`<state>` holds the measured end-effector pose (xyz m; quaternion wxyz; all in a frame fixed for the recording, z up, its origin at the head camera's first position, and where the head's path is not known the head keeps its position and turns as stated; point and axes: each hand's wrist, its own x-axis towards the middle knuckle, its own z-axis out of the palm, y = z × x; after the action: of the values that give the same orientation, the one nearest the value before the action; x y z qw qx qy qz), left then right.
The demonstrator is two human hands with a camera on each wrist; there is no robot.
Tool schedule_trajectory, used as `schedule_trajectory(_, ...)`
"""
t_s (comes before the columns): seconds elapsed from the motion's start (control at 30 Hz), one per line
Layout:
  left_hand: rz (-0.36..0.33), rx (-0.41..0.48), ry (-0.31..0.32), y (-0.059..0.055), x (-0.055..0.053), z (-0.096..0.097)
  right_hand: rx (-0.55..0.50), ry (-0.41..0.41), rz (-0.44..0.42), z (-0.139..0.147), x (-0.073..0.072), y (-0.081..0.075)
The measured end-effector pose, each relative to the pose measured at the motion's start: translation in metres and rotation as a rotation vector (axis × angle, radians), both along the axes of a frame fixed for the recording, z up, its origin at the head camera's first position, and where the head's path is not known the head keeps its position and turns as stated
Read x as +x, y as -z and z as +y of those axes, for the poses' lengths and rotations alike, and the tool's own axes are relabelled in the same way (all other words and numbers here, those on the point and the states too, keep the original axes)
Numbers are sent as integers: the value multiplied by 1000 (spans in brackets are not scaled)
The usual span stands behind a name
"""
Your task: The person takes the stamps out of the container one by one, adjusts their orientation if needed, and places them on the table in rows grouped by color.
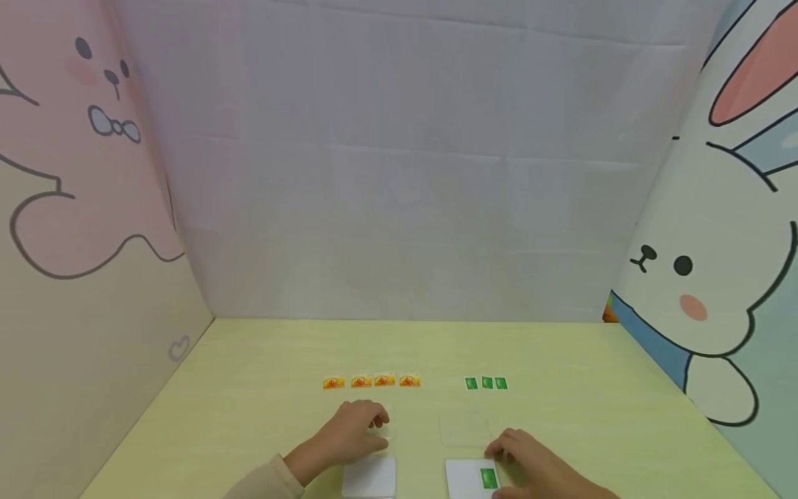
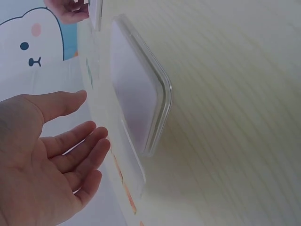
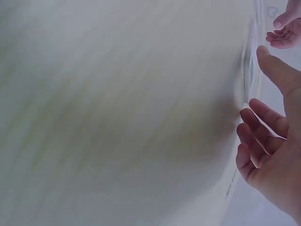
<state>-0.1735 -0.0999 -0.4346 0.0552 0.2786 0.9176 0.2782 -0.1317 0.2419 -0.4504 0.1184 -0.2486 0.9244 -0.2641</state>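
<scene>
My left hand [image 1: 349, 433] hovers with fingers apart and loosely bent, nothing between them, just beyond a white square stack in a clear case [image 1: 369, 478]. In the left wrist view, a thin clear sheet or lid [image 2: 131, 155] lies beside that case [image 2: 134, 80], below the fingertips. My right hand [image 1: 536, 468] is at the right edge of a second white square stack [image 1: 463, 479], fingertips right at its far corner and thumb by its side. A small green card [image 1: 489, 478] lies on that stack's right part. The right fingers [image 3: 251, 122] are loosely bent.
Several small orange cards [image 1: 384, 380] form a row farther back on the pale table [image 1: 249, 388]. Three green cards [image 1: 487, 382] lie in a row to their right. A clear flat lid [image 1: 463, 431] lies beyond the right stack. Printed panels [image 1: 698, 291] and a white backdrop [image 1: 399, 208] enclose the table.
</scene>
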Motion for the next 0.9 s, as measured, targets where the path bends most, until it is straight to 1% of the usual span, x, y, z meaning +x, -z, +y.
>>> schedule_trajectory(0.1,3,3,17,-1,2,1,8,21,-42,0,0,-4)
schedule_trajectory(0.2,3,3,28,-1,3,2,8,17,-56,0,0,-6)
schedule_trajectory(0.33,6,-23,33,-2,6,6,18,0,-59,-2,-2,-9)
schedule_trajectory(0.43,16,-48,45,-2,8,9,30,-9,-43,-3,-3,-12)
schedule_trajectory(0.53,17,-64,63,-2,10,13,37,-26,-4,-5,-2,-12)
schedule_trajectory(0.77,-48,-83,87,-1,11,22,20,-59,59,-7,-2,-12)
schedule_trajectory(0.9,-39,-104,110,0,13,27,11,-84,79,-7,-2,-13)
